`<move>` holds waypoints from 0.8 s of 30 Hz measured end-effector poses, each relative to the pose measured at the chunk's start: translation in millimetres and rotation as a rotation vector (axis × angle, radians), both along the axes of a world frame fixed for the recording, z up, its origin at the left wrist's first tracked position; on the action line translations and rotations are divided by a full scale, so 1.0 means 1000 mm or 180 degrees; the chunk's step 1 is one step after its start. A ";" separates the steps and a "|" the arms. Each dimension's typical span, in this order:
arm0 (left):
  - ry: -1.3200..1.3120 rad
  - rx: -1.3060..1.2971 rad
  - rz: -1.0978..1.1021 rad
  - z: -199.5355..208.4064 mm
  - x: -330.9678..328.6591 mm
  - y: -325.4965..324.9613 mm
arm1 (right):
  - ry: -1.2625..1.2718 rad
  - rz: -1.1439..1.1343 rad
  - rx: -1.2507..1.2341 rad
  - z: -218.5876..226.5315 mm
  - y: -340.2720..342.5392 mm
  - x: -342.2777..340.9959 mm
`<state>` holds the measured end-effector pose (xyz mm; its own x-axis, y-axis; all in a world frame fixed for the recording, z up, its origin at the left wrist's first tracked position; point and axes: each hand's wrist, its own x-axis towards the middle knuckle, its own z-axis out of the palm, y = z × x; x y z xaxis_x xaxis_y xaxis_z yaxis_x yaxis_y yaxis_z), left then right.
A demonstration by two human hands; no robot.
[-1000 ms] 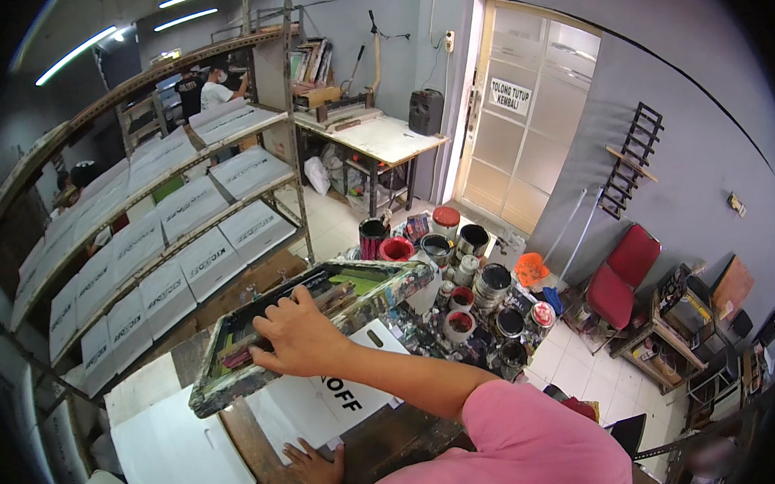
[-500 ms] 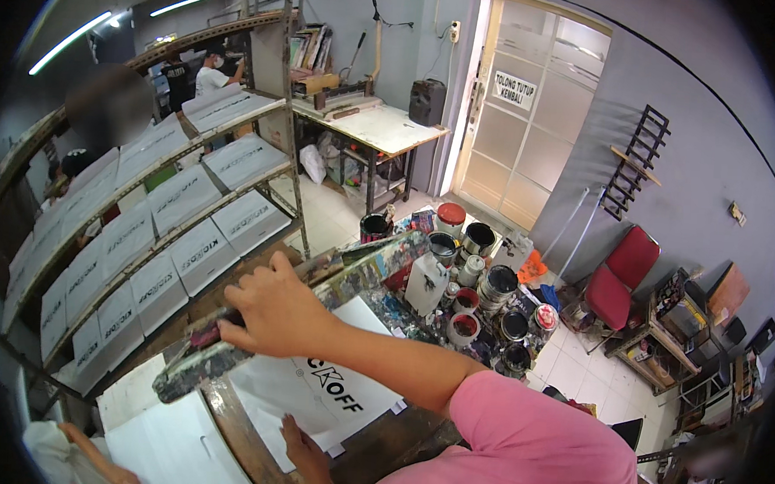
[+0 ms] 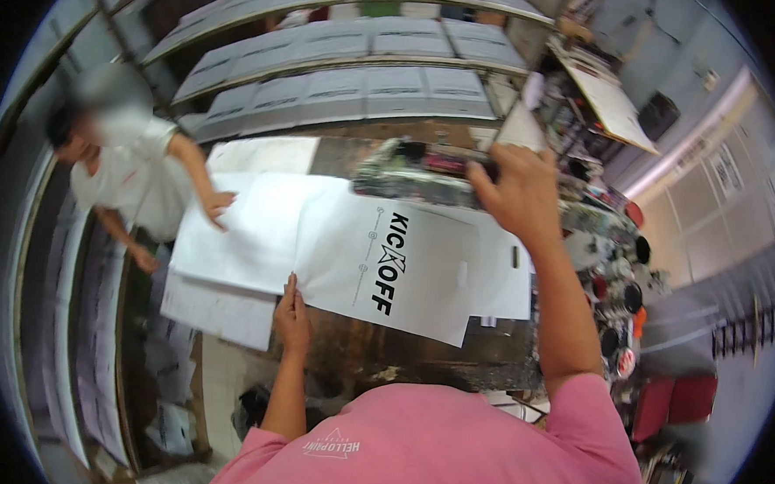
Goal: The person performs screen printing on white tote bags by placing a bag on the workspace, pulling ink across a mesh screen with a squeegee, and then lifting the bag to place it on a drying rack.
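Note:
My right hand (image 3: 522, 189) is closed round the edge of a raised, paint-stained screen printing frame (image 3: 391, 181). Below it lies a white bag (image 3: 334, 265) with black print and a slot-shaped handle hole. My left hand (image 3: 292, 318) pinches this bag by its near left edge. Another white bag (image 3: 509, 288) sticks out from under it at the right, on the dark work table (image 3: 417, 356). A stack of white bags (image 3: 245, 204) adjoins at the left, where a co-worker's hand (image 3: 217, 207) hovers or rests; I cannot tell which.
The co-worker in a white shirt (image 3: 141, 172) stands at the table's left end. Shelves of printed white bags (image 3: 339, 86) run behind the table and down the left side. Paint cans (image 3: 626, 294) crowd the right, near a red chair (image 3: 672, 406).
My view has swung to the left. My left hand has taken hold of the printed bag and shifted it left towards the stack. My right hand still holds the frame up.

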<state>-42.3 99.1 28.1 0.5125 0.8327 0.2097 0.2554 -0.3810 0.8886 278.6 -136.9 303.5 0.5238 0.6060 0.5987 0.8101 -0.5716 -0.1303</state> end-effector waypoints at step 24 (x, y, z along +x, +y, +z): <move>-0.1930 -0.4682 -0.1326 0.074 0.060 -0.120 | 0.0715 0.0394 -0.1712 -0.150 -0.065 -0.083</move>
<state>18.1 -20.7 102.0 0.8815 0.3201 -0.3472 -0.1411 0.8801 0.4533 196.1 -201.9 153.9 0.5082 0.8581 0.0734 0.8611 -0.5078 -0.0246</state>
